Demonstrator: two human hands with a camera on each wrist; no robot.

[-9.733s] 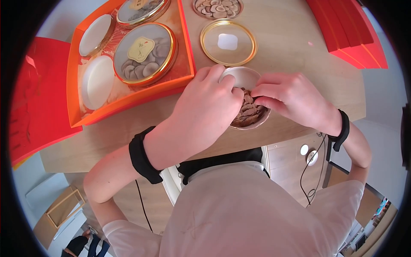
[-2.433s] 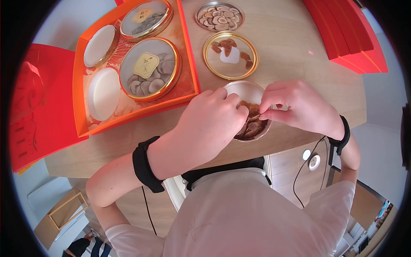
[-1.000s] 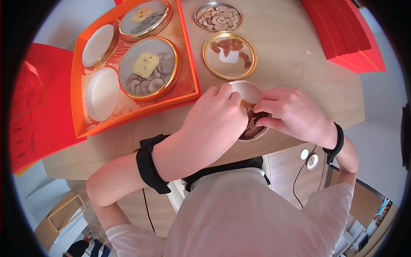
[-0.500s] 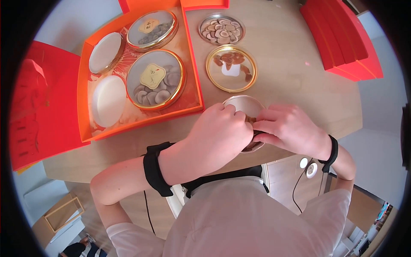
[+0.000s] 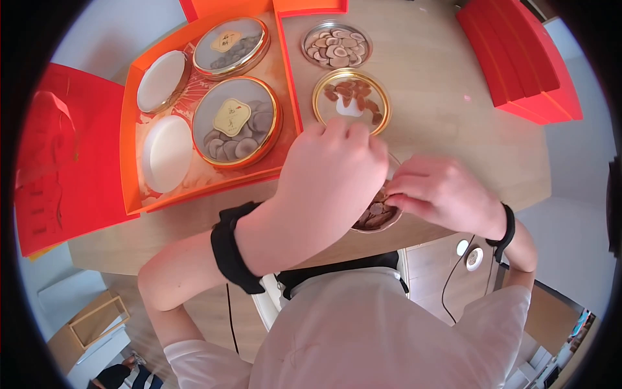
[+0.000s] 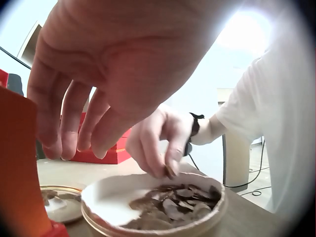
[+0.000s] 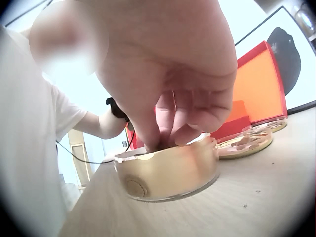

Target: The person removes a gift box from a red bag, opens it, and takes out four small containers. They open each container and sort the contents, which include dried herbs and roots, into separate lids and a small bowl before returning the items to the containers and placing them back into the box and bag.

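One thin brown slice [image 6: 169, 172] is pinched by the right hand [image 6: 159, 137]; loose fingers on the left hand [image 6: 123, 59] are hidden from head view.

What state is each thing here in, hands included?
Left hand: loose, nothing visibly held.
Right hand: pinching a slice.
Tub: open, partly filled.
Gold lid: off, brown slices on it.
Dish: uncovered, holding pale slices.
Box: open.
Near jar: closed.
Far jar: closed.
White rounds: can't tell.
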